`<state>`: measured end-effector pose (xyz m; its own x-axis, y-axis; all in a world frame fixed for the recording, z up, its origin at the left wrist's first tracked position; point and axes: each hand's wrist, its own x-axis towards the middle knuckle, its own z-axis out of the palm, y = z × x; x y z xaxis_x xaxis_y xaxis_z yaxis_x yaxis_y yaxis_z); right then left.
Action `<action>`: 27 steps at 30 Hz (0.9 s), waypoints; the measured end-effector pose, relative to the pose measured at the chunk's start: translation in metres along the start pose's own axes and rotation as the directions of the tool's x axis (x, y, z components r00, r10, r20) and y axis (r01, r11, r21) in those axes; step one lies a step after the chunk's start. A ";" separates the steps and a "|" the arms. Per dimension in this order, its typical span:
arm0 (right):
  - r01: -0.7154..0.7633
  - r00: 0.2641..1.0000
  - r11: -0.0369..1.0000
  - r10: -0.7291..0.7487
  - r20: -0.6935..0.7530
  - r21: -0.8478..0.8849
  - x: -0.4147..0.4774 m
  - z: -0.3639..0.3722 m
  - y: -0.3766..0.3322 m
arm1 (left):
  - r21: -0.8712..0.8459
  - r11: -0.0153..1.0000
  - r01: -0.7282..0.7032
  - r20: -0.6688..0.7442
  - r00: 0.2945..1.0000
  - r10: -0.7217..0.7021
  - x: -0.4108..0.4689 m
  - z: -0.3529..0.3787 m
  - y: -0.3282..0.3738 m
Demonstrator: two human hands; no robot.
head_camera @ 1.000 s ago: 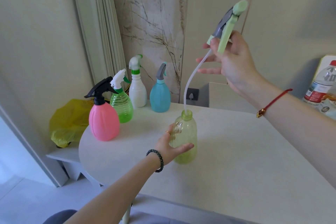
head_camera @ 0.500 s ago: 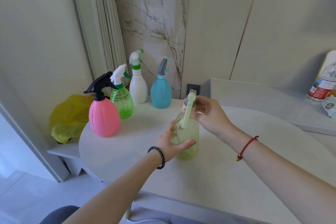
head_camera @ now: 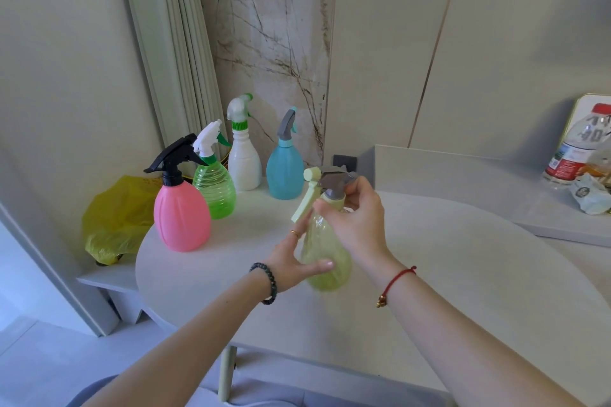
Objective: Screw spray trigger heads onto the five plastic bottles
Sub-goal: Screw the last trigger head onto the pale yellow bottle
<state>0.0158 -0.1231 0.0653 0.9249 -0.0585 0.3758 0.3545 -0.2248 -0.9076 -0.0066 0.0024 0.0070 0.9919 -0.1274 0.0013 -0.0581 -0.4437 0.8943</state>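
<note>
A pale yellow-green bottle [head_camera: 325, 254] stands near the middle of the round white table [head_camera: 429, 291]. My left hand [head_camera: 294, 261] grips its body from the left. A grey and light-green trigger head [head_camera: 325, 187] sits on the bottle's neck, and my right hand [head_camera: 355, 221] is closed around its collar. Behind, at the table's far left, stand a pink bottle [head_camera: 182, 215] with a black head, a clear green bottle [head_camera: 215, 188], a white bottle [head_camera: 244, 158] and a blue bottle [head_camera: 285, 168], each with a trigger head on top.
A yellow plastic bag [head_camera: 115, 218] lies on a low shelf left of the table. A raised counter [head_camera: 463, 175] at the back right carries a water bottle [head_camera: 578, 145] and wrapped items. A curtain and wall close off the back.
My right hand brought the trigger head down from high above, fed its tube into the yellow-green bottle and set the head on the neck. My left hand kept hold of the bottle.
</note>
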 end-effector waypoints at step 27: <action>-0.003 0.996 0.989 -0.010 0.090 0.151 0.004 -0.003 0.007 | 0.104 0.923 -0.372 -0.261 0.885 0.386 0.010 -0.054 0.109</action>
<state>0.0217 -0.1279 0.0615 0.9298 0.0315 0.3668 0.3681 -0.0750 -0.9268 0.0028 0.0009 0.1292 0.8850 -0.0527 0.4627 -0.4339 -0.4541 0.7782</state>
